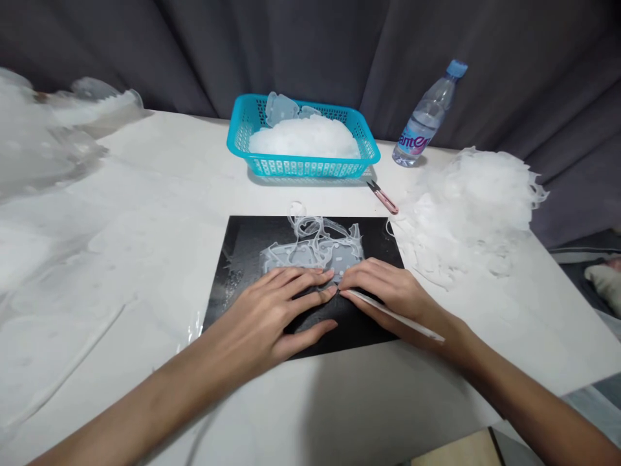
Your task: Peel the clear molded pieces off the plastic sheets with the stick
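A translucent plastic sheet [295,255] with cut-out shapes and curled edge strips lies on a black mat [373,234]. My left hand [286,304] rests flat on the sheet's near edge, fingers stretched out and thumb apart, holding nothing. Close to its fingertips, my right hand [388,291] is closed around a slim white stick-like tool [407,323], whose rear end points toward my right wrist. The tool's tip is at the sheet's near edge, mostly hidden by the fingers. Thin curled strips [310,226] stand up at the far side of the sheet.
Beyond the mat is a turquoise basket [301,167] with white translucent pieces. Pink-handled thread snips [383,197] lie near it, and a water bottle [427,120] stands behind. A heap of plastic scraps [475,200] sits right; stacked translucent sheets [43,259] cover the left.
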The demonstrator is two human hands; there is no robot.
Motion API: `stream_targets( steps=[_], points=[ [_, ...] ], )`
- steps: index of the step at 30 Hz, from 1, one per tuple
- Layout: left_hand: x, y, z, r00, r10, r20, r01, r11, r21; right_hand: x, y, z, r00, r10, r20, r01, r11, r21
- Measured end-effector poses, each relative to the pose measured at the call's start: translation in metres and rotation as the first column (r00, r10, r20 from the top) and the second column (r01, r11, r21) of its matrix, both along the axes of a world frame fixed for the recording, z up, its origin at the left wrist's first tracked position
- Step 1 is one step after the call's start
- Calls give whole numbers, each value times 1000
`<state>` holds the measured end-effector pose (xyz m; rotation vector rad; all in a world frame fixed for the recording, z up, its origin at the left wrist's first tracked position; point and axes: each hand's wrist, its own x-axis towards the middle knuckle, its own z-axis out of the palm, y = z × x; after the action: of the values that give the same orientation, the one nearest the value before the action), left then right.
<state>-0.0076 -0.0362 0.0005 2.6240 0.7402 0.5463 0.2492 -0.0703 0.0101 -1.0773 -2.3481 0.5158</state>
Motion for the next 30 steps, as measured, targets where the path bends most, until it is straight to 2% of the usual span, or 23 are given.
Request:
stream_targets(
  steps=[3,7,12,16,21,26,30],
  points=[
    [1,-1,0,1000,5,5,-5,1000,9,9,-1,8,1000,26,9,-25,999,-38],
    [2,-3,1,1000,9,-2,-9,1000,26,24,-1,20,998,-26,-54,15,983,-186],
    [2,-4,2,999,17,-29,-14,996,86,24,1,21,991,11,-131,-48,960,-276],
    [2,-4,3,1000,14,-18,-13,997,77,17,3,15,990,68,-124,-92,976,-197],
    [1,-4,3,1000,17,-15,-16,997,80,12,5,9,996,72,-58,-75,996,-47],
    [0,-5,5,999,33,-22,-32,999,40,7,6,6,997,70,7,-71,992,103],
    [0,-5,7,999,21,-36,-20,1000,23,6,3,2,999,37,-29,-34,995,94]
  ],
)
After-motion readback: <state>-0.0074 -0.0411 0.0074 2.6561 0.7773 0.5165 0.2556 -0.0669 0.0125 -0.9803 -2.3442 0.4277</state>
